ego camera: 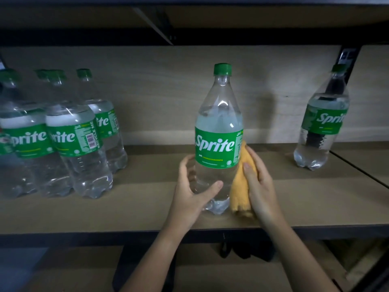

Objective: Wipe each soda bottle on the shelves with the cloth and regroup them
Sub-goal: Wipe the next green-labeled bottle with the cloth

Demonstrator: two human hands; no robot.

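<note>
Sprite bottle (219, 131) stood upright mid-shelf | left hand (192, 186) curled around its base | right hand (260, 184) pressed orange cloth (240, 186) against it | shelf (147, 207) bare either side

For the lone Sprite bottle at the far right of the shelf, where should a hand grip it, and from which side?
Probably around the labelled middle of the lone bottle, coming from the front. It stands upright with open shelf before it and the back panel behind; the waist is round and graspable.

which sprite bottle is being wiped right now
The middle bottle, alone at the shelf's centre: the left hand grips it while the right hand presses the orange cloth to its side.
</note>
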